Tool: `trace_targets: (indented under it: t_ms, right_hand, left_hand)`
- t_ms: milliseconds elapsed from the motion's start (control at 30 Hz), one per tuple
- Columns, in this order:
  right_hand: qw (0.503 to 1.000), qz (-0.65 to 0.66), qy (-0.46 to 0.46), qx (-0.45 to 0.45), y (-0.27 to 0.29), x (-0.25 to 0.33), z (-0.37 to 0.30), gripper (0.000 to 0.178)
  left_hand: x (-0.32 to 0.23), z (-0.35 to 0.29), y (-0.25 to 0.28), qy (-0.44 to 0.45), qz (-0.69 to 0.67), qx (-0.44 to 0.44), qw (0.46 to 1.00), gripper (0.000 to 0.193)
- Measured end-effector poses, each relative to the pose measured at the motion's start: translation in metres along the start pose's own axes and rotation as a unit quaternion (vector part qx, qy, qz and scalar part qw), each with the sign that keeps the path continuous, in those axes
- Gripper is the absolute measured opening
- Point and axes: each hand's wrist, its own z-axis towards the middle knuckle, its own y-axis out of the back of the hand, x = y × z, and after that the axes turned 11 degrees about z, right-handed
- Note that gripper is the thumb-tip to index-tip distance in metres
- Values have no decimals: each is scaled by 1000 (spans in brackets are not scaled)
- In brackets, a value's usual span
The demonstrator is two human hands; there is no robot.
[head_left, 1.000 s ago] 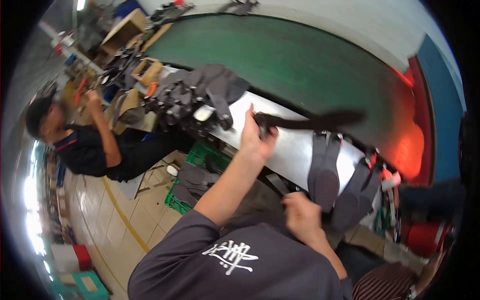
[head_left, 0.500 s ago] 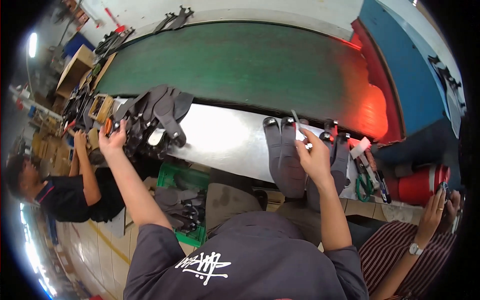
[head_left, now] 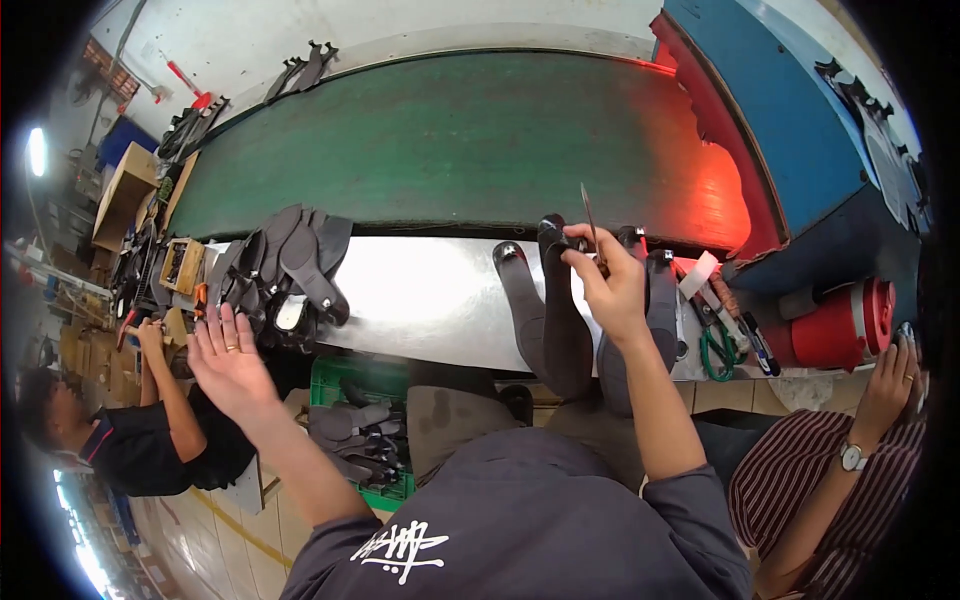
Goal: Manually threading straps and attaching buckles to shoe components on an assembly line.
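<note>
My right hand (head_left: 615, 285) is closed around a thin pointed metal tool (head_left: 587, 208), its tip upward; the exact kind cannot be made out. The same hand's fingertips meet the top end of a dark shoe sole piece (head_left: 566, 330), which is tilted up at the front edge of the metal table. Left of it lies a matching sole piece (head_left: 522, 290) with a shiny clip at its end. More sole pieces (head_left: 660, 310) lie partly hidden behind my right wrist. My left hand (head_left: 232, 368) is open, fingers spread and holding nothing, just in front of a heap of dark sole pieces (head_left: 290, 250).
A green belt (head_left: 430, 140) runs behind the metal table (head_left: 420, 290). A green crate (head_left: 330, 375) of sole pieces stands below. Green-handled scissors (head_left: 718, 350) and a red container (head_left: 840, 325) are at right. Co-workers sit on both sides, the right one's hand (head_left: 885, 390) close by.
My left hand has drawn back from the heap and spread its fingers. The sole piece by my right hand has lifted at its clipped end. The whole view has shifted a little.
</note>
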Motion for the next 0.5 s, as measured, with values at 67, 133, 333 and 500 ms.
trace_targets:
  t_ms: [67,133,333,500]
  right_hand:
    - [999,-18,35,24,-5,26,-23,28]
    - [993,-29,89,77,-15,44,-39,30]
    - [982,42,131,129,-44,40,-71,33]
    - [993,24,43,104,-48,26,-81,34]
  left_hand:
    - [24,-67,-55,-98,112,175,973,51]
    - [62,-101,-78,66,107,363,923,49]
    - [107,-157,-119,265,68,468,840,60]
    - [125,-163,-101,410,58,375,829,43]
